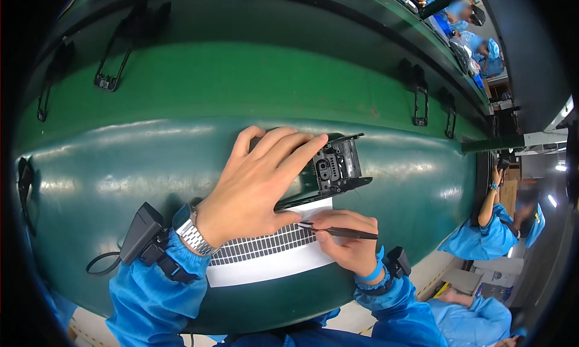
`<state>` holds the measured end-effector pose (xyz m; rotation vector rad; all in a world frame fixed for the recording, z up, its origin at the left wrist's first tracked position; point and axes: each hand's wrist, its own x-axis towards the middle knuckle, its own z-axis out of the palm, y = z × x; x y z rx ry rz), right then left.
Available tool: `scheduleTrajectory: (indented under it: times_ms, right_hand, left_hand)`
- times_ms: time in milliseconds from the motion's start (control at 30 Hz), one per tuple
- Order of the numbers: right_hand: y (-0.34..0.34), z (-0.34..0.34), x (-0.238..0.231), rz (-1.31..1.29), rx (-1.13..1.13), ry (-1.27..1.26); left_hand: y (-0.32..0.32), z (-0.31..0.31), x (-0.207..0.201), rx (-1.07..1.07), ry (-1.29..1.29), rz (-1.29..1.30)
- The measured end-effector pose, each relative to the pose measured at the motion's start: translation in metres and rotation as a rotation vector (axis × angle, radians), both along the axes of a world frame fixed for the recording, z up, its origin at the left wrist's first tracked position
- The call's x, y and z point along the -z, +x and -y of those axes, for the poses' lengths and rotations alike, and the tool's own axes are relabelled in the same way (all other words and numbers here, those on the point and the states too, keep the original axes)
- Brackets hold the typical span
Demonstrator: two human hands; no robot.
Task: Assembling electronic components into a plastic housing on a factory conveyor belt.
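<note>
My left hand [259, 181] lies spread over a black plastic frame [338, 166], hiding much of it. Its index fingertip meets the frame's far edge, and the thumb rests at the edge of a white sheet [259, 274] with rows of small black rectangular pieces. In my right hand [353, 247] is a pair of black tweezers [344, 232], gripped between thumb and fingers. The tweezer tips point left onto the sheet, close to my left thumb. Whether a piece sits between the tips is too small to tell.
Beneath is a green table mat [416, 190]. Along the far green board stand black frames at the left [108, 81] and right [420, 108]. A black object [25, 178] lies at the far left edge. Co-workers in blue [488, 229] are at the right.
</note>
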<state>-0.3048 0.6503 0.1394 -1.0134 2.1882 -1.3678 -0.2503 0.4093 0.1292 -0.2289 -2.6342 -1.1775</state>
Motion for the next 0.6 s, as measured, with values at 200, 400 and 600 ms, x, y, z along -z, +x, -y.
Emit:
scheduleTrajectory:
  times_ms: [200, 400, 600]
  right_hand:
    - [0.0, -0.001, 0.004, -0.02, -0.016, 0.022]
    - [0.0, -0.003, 0.01, -0.023, -0.022, 0.021]
    - [0.003, -0.007, 0.017, 0.139, 0.011, -0.068]
  left_hand:
    - [0.0, -0.001, 0.006, -0.01, 0.006, -0.006]
    - [0.0, -0.001, 0.01, -0.012, 0.008, -0.002]
    - [0.001, 0.0, 0.01, -0.013, 0.006, 0.0]
